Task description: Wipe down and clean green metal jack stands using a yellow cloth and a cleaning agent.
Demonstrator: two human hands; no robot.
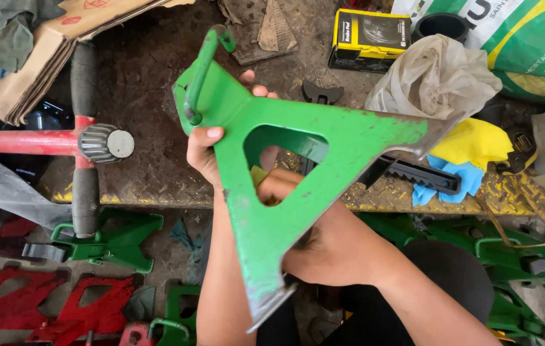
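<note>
I hold a green metal jack stand base (349,138), a pyramid-shaped frame with a triangular cut-out, tipped on its side in front of me. My left hand (205,154) grips its upper left part by the bent green handle (201,70), thumb on the face. My right hand (330,247) reaches inside the frame from below; its fingers show through the cut-out, closed on a yellow cloth (258,176).
A grimy workbench edge (157,186) lies behind, with a red T-handle tool (87,141), cardboard (35,57), a yellow-black box (370,38), a plastic bag (436,74) and yellow and blue rags (464,150). Green stands (115,240) and red stands (93,307) crowd the floor.
</note>
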